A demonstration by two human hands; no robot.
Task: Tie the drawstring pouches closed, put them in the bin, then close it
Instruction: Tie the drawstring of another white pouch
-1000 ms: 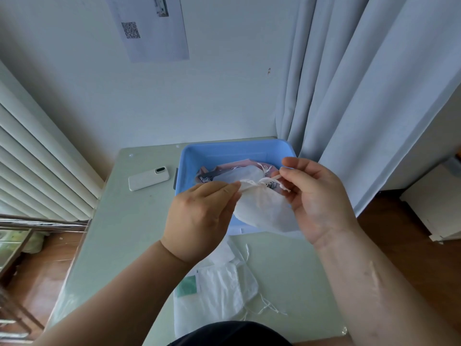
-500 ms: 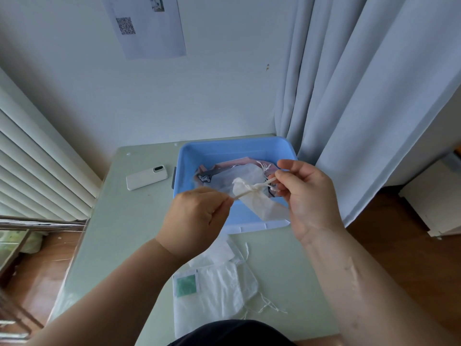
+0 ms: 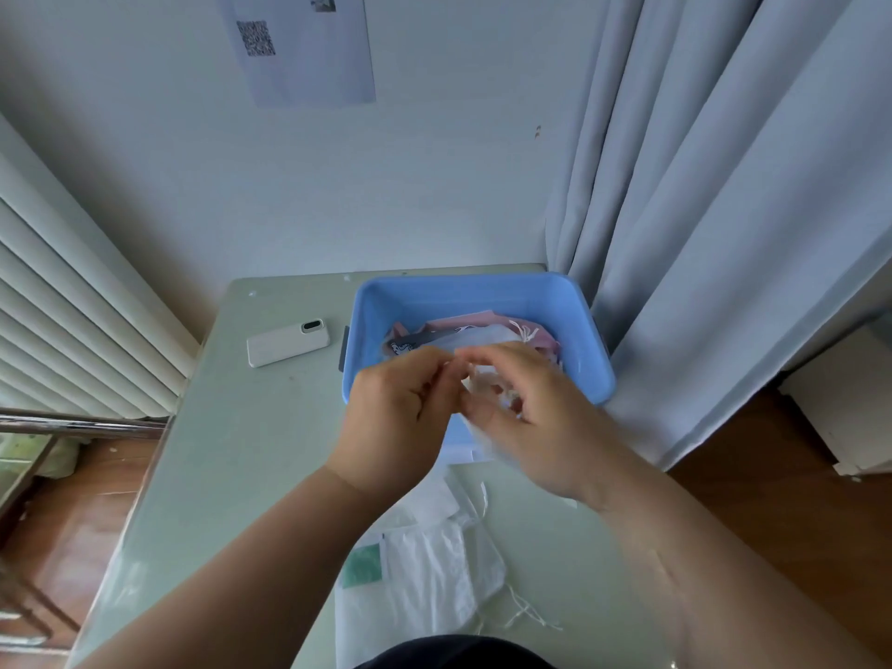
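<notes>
Pale green counter (image 3: 231, 451) against a white wall, with a grey curtain (image 3: 724, 224) hanging at the right and a printed sheet (image 3: 299, 45) taped up high. Both hands meet over the near rim of the blue bin (image 3: 463, 287). The left hand (image 3: 400, 412) has its fingers curled, thumb and forefinger pinching the gathered neck of a white pouch (image 3: 485, 446). The right hand (image 3: 540, 427) curls round the same pouch from the other side, so each grip is closed on it. Blur hides the drawstring between the fingertips, and I cannot tell whether a knot is formed.

Just beyond the grip, inside the open bin, lie pink and white pouches (image 3: 482, 330), one showing its cords. On the near side of the grip, a heap of white pouches (image 3: 434, 572) lies flat on the counter, strings trailing to the right. Left of the grip and well apart, a white phone (image 3: 288, 343) lies camera-up just beside the bin.
</notes>
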